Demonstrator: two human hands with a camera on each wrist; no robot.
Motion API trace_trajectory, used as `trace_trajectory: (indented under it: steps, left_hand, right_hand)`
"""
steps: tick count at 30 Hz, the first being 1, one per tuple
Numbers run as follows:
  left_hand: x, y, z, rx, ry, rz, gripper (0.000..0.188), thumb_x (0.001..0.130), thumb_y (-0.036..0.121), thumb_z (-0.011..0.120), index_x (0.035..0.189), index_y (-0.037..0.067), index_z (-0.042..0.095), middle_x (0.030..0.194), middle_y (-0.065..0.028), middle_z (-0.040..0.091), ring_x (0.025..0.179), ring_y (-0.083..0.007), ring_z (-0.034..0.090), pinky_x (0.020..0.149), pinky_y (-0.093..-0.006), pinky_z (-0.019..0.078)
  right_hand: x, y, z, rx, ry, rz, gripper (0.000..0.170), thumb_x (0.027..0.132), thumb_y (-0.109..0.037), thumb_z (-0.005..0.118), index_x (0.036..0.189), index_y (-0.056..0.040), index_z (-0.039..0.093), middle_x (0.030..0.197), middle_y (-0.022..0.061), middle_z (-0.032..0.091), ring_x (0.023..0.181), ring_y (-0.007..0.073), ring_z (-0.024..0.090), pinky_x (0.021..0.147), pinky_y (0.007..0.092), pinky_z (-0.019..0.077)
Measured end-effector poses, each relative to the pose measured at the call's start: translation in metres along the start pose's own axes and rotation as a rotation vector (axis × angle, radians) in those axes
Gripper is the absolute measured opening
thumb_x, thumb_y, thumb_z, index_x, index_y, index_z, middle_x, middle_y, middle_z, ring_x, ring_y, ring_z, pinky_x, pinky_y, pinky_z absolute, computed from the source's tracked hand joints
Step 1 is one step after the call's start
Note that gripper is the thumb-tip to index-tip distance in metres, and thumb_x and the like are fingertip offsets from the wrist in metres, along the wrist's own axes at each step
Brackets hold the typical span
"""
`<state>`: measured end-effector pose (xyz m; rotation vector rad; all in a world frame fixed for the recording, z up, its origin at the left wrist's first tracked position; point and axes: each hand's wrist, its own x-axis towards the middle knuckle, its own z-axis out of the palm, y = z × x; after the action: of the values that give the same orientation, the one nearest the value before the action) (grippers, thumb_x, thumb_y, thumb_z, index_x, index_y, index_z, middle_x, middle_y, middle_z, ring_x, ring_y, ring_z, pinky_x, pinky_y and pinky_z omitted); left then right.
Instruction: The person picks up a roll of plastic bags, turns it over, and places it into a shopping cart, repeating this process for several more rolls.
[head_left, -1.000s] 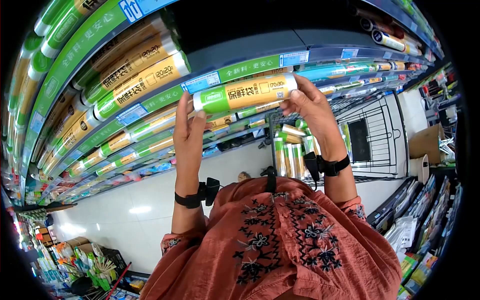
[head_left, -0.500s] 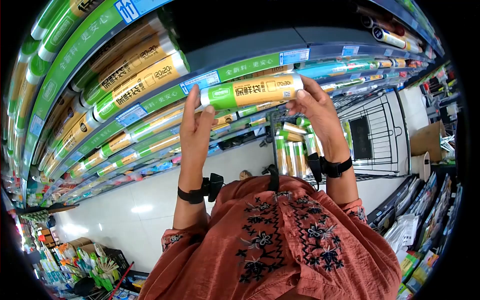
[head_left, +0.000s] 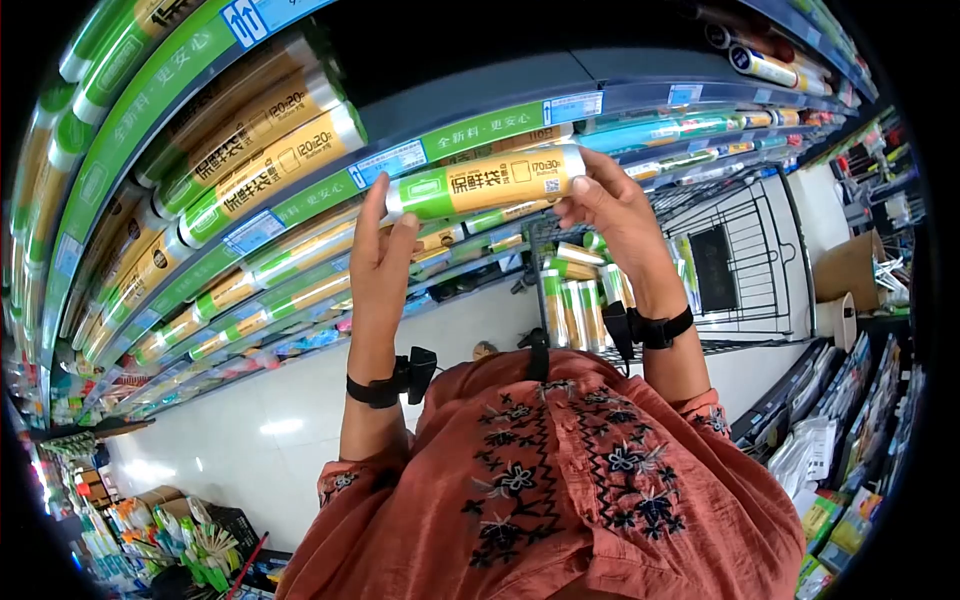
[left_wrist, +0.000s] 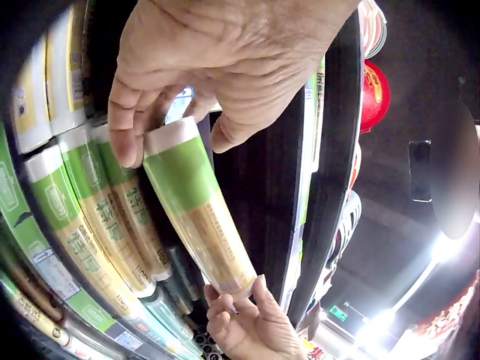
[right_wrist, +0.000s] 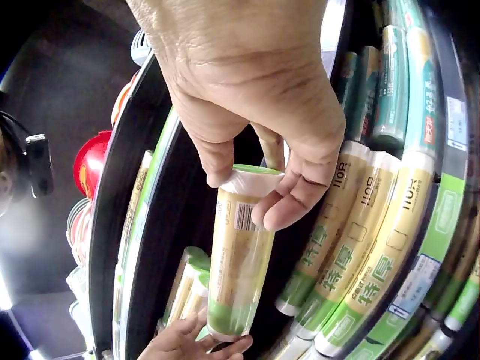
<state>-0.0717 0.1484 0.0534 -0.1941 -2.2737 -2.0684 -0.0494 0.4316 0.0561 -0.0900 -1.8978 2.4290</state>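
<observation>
A roll of food storage bags (head_left: pixel 485 183), green and tan with white ends, is held nearly level in front of the shelf. My left hand (head_left: pixel 380 245) grips its green end between thumb and fingers. At the tan end, my right hand (head_left: pixel 620 215) pinches it, thumb on the near side. The left wrist view shows the roll (left_wrist: pixel 199 214) spanning both hands, with shelf rolls (left_wrist: pixel 94 217) behind it. A barcode on the roll (right_wrist: pixel 244 217) faces the right wrist camera, just below my right fingers.
Similar rolls (head_left: pixel 275 170) lie stacked on the shelf to the left. A wire shopping cart (head_left: pixel 770 260) stands at my right, holding several rolls (head_left: pixel 575 315). Blue price tags (head_left: pixel 395 163) line the shelf edge. Boxed goods and a cardboard box (head_left: pixel 848 272) are farther right.
The roll and both hands shifted slightly right, then back left in the head view. Both hands have kept hold of the roll's ends throughout.
</observation>
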Motion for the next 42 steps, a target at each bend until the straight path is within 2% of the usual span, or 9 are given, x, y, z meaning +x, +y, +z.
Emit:
trace_trajectory:
  steps: [5,12,20,24,25,28,29,32,42]
  left_hand:
    - [-0.004,0.005,-0.001,-0.007,0.001,-0.009,0.055,0.102,0.023,0.057,0.154,0.012,0.044,0.147,-0.0157,0.046,0.108,-0.0191,0.065,0.088,-0.0321,0.0555]
    - [-0.007,0.005,-0.003,0.007,0.036,0.010,0.055,0.102,0.027,0.057,0.152,0.010,0.045,0.145,-0.0175,0.046,0.106,-0.0178,0.064,0.087,-0.0328,0.0560]
    - [-0.010,0.015,0.001,0.022,0.034,0.018,0.053,0.103,0.022,0.054,0.152,0.006,0.044,0.150,-0.0187,0.044,0.118,-0.0208,0.058,0.090,-0.0336,0.0551]
    - [-0.011,0.020,0.004,0.041,0.021,0.066,0.053,0.103,0.019,0.052,0.153,0.005,0.042,0.152,-0.0181,0.042,0.113,-0.0201,0.061,0.091,-0.0340,0.0547]
    - [-0.010,0.025,0.004,0.027,0.015,0.059,0.056,0.101,0.009,0.053,0.155,0.002,0.036,0.158,-0.0180,0.037,0.109,-0.0171,0.061,0.092,-0.0326,0.0520]
    - [-0.009,0.027,0.009,0.064,0.041,0.130,0.055,0.103,0.019,0.052,0.154,0.004,0.038,0.155,-0.0212,0.039,0.113,-0.0216,0.061,0.092,-0.0345,0.0543]
    - [-0.008,0.023,0.010,0.071,0.074,0.152,0.056,0.103,0.018,0.052,0.154,0.002,0.036,0.154,-0.0240,0.039,0.121,-0.0244,0.058,0.093,-0.0359,0.0548]
    - [-0.006,0.024,0.011,0.046,0.091,0.190,0.056,0.103,0.018,0.052,0.153,-0.002,0.035,0.153,-0.0262,0.039,0.123,-0.0265,0.058,0.094,-0.0372,0.0552]
    - [-0.007,0.027,0.013,0.091,0.046,0.163,0.053,0.105,0.017,0.051,0.152,-0.003,0.039,0.143,-0.0194,0.052,0.122,-0.0258,0.060,0.092,-0.0368,0.0563]
  right_hand:
    - [0.002,-0.001,0.000,-0.005,-0.007,0.018,0.063,0.096,-0.025,0.071,0.145,0.0063,0.046,0.109,0.0110,0.063,0.091,0.0186,0.068,0.074,0.0288,0.0573]
    - [0.000,-0.009,0.005,-0.008,-0.018,0.004,0.066,0.096,-0.024,0.071,0.147,0.0076,0.043,0.108,0.0102,0.062,0.089,0.0197,0.069,0.073,0.0288,0.0579]
    - [0.000,-0.012,0.000,-0.015,-0.054,-0.009,0.070,0.095,-0.023,0.071,0.151,0.0047,0.038,0.112,0.0116,0.061,0.090,0.0200,0.070,0.075,0.0294,0.0579]
    - [0.001,-0.016,-0.002,-0.010,-0.053,-0.040,0.062,0.097,-0.025,0.069,0.145,0.0040,0.042,0.113,0.0142,0.063,0.090,0.0195,0.069,0.077,0.0314,0.0583]
    - [0.002,-0.016,-0.002,0.004,-0.035,-0.047,0.058,0.097,-0.027,0.068,0.141,0.0033,0.045,0.113,0.0158,0.064,0.090,0.0193,0.069,0.076,0.0313,0.0585]
    - [0.003,-0.025,0.000,0.004,-0.014,-0.058,0.056,0.097,-0.028,0.069,0.139,0.0027,0.047,0.111,0.0164,0.066,0.089,0.0187,0.069,0.074,0.0307,0.0587]
    - [0.004,-0.026,0.000,-0.004,-0.023,-0.051,0.055,0.098,-0.028,0.068,0.139,0.0023,0.047,0.110,0.0151,0.066,0.090,0.0182,0.069,0.075,0.0305,0.0582]
    - [0.006,-0.027,-0.001,-0.017,-0.036,-0.040,0.052,0.100,-0.027,0.064,0.140,0.0012,0.049,0.109,0.0122,0.066,0.091,0.0170,0.070,0.078,0.0299,0.0573]
    - [0.014,-0.017,-0.005,0.010,0.014,-0.078,0.047,0.098,-0.027,0.068,0.134,0.0005,0.056,0.110,0.0115,0.067,0.090,0.0159,0.068,0.073,0.0289,0.0576]
